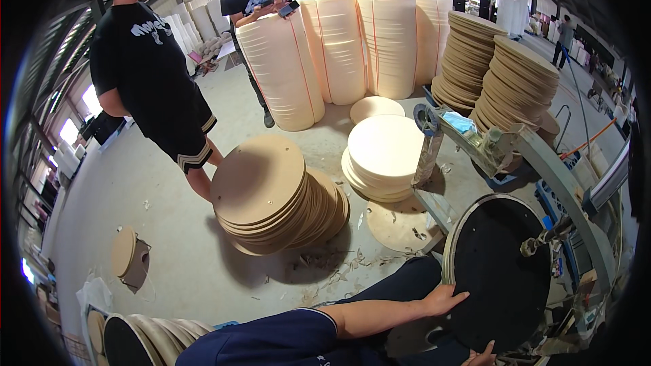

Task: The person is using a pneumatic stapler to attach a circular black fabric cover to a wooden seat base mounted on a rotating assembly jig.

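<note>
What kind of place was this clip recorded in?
Most likely a factory or warehouse floor: leaning stacks of round wooden discs, tall strapped cream bundles, and a machine holding a black disc that the left hand touches.

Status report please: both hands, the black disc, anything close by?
Left hand flat on black disc, open. Right hand at disc's lower edge, grip unclear. Leaning stack of wooden discs on floor, apart.

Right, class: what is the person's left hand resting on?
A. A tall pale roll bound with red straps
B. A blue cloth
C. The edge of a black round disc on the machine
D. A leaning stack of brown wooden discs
C: the left hand lies flat on the rim of the black round disc mounted on the machine; the brown stacks sit apart on the floor.
</note>
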The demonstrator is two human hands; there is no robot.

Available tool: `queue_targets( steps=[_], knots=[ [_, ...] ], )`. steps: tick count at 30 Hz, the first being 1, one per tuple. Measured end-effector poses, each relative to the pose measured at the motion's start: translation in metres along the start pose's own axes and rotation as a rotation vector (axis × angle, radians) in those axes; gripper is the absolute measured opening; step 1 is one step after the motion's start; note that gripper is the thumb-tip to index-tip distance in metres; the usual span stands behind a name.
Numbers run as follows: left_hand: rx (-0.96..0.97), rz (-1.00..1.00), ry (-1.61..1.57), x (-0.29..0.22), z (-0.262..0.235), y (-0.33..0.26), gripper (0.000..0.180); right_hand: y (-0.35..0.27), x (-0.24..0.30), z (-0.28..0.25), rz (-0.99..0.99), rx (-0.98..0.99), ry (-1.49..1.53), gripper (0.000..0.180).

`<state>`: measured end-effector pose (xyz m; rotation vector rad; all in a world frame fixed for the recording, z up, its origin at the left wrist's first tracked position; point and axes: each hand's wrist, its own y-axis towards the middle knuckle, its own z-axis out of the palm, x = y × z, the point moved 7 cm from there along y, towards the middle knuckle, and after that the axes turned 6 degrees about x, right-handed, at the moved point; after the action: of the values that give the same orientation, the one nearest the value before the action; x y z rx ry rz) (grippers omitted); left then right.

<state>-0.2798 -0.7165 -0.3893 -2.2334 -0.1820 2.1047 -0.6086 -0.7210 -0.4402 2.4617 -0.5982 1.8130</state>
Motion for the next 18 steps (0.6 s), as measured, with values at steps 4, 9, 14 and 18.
queue_targets(
  steps=[4, 9, 14, 18],
  knots=[
    [-0.003, 0.008, -0.009, 0.001, 0.001, 0.000, 0.051, -0.003, 0.009, 0.002, -0.041, 0.005, -0.013, 0.063],
    [0.008, 0.005, -0.043, 0.007, 0.003, 0.002, 0.050, -0.007, 0.011, 0.006, -0.028, 0.022, 0.110, 0.060],
    [-0.006, 0.038, -0.060, -0.011, -0.001, -0.005, 0.049, -0.010, 0.014, 0.008, -0.015, 0.052, 0.271, 0.054],
    [0.011, -0.009, -0.044, -0.007, 0.000, -0.003, 0.049, -0.013, 0.018, 0.008, -0.053, 0.049, 0.255, 0.054]
  ],
)
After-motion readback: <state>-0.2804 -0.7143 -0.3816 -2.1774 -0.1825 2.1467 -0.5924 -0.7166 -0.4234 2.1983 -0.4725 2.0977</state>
